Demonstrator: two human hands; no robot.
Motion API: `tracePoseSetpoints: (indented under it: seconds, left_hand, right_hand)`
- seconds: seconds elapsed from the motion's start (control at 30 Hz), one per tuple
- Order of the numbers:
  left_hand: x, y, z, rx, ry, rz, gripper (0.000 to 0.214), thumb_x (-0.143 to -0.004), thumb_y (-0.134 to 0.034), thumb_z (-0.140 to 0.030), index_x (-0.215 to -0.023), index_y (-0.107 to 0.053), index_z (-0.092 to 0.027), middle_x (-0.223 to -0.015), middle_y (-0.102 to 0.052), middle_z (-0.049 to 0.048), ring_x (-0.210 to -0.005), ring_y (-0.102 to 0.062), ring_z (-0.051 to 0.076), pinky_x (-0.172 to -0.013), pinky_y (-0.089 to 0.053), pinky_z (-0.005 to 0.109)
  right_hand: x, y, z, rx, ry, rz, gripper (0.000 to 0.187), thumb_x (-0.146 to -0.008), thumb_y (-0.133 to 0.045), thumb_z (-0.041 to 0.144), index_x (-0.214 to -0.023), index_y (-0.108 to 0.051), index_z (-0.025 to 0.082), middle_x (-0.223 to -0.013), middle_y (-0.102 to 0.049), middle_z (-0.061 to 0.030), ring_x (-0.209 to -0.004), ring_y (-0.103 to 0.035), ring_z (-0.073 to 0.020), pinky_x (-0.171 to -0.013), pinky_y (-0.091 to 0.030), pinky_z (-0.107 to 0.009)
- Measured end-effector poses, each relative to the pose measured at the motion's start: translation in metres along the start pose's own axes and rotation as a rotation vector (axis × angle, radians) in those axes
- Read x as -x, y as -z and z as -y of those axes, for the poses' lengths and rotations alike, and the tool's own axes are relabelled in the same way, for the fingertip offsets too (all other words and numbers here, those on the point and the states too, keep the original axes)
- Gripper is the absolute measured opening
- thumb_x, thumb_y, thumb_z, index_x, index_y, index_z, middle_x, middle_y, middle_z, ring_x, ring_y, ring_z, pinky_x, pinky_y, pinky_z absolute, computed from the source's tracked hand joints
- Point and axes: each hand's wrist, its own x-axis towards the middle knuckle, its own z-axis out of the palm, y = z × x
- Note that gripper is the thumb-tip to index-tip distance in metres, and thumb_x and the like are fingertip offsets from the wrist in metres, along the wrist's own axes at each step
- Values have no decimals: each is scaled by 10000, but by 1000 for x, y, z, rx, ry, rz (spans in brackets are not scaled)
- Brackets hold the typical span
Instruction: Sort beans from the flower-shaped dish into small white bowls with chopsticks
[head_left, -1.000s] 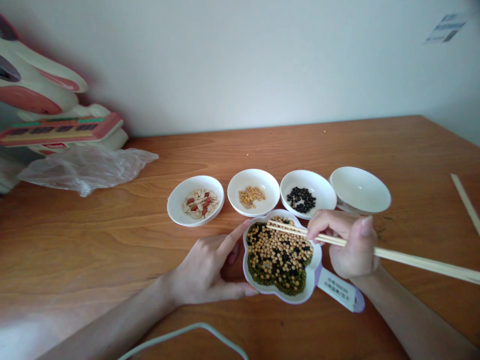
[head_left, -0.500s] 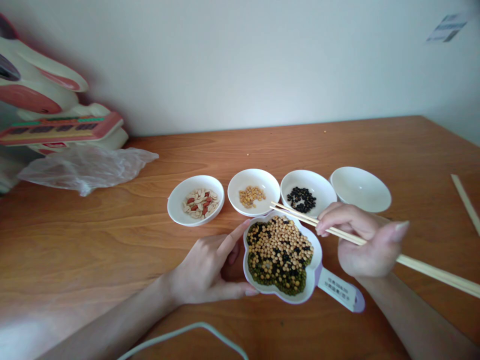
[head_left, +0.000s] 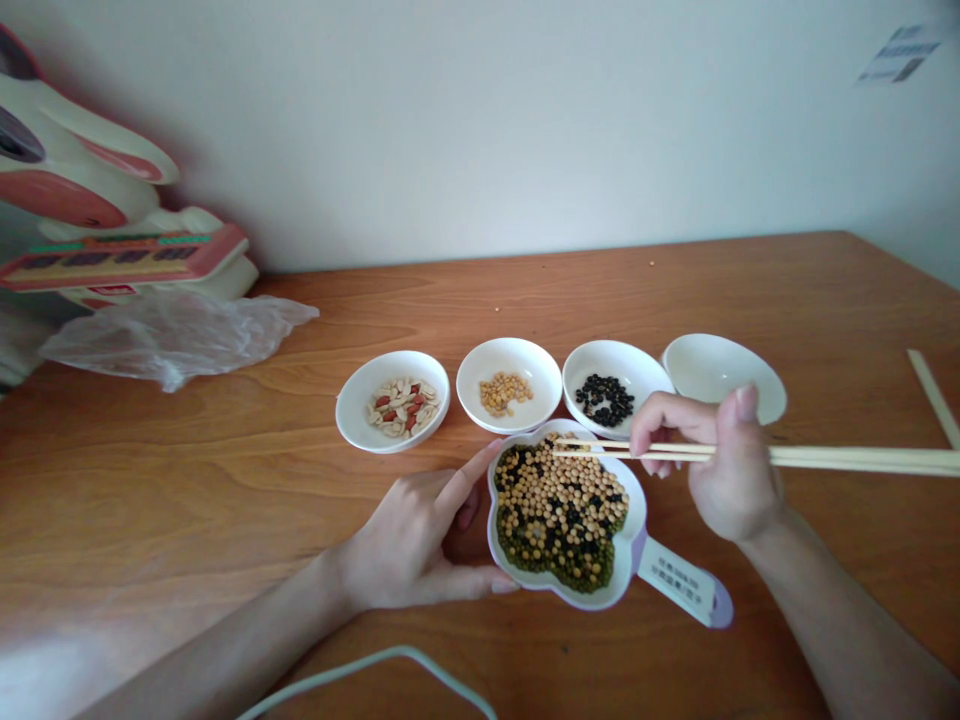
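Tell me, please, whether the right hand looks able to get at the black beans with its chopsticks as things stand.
Probably yes: the right hand holds the chopsticks close to their white bowl, whose open top leaves the black beans uncovered; only the bowl's rim needs clearing.

Four bowls stand in a row on the table, seeds in the leftmost, beans in the next two. Before the middle bowls sits a dish of beans, its handle toward the right. The left hand touches its left edge; chopsticks in the right hand reach over it from the right. Far left, a bag lies before a toy.
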Motion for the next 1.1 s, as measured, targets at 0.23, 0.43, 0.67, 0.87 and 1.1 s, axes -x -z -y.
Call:
tracePoseSetpoints:
  seconds: [0.23, 0.43, 0.67, 0.87, 1.1]
  left_hand:
    - [1, 0, 0, -7, 8, 2, 1165, -923, -713, -758, -1760, -111, -216, -886, -720, 11, -736, -714, 222, -615, -560, 326]
    - [0, 0, 0, -3, -2, -6, 1165, -927, -712, -754, -1760, -106, -209, -884, -718, 11, -738, -717, 225, -603, -559, 324]
    - [-1, 1, -1, 0, 13, 3, 1169, -919, -717, -764, -1757, -98, -232, -890, -719, 8, -743, -728, 230, -604, -558, 327]
    - [-1, 0, -1, 0, 9, 3, 1163, -922, -719, -759, -1757, -102, -235, -888, -717, 0, -731, -719, 219, -614, -561, 327]
    - [-2, 1, -1, -11, 2, -3, 1154, -932, -692, -772, -1758, -103, -223, -890, -718, 1, -732, -719, 223, -619, -553, 338]
  right_hand:
    - [1, -3, -1, 44, -67, -5, 892, -1026, -194, 859, -679, -712, 221, -545, -583, -45, -525, -522, -159, -516, -374, -339]
    - [0, -6, -3, 18, -91, -30, 896, -1018, -186, 867, -685, -709, 220, -553, -587, -48, -530, -533, -165, -515, -378, -337]
    - [0, -8, -1, 23, -75, -71, 888, -1023, -231, 861, -642, -713, 218, -520, -579, -46, -501, -517, -156, -487, -368, -331]
    - [0, -7, 3, -1, -40, -97, 871, -1033, -263, 844, -627, -721, 223, -514, -589, -51, -478, -521, -161, -472, -365, -340]
    - [4, -6, 10, -168, 250, -262, 856, -1026, -305, 841, -598, -779, 271, -505, -625, -65, -509, -575, -208, -497, -423, -371]
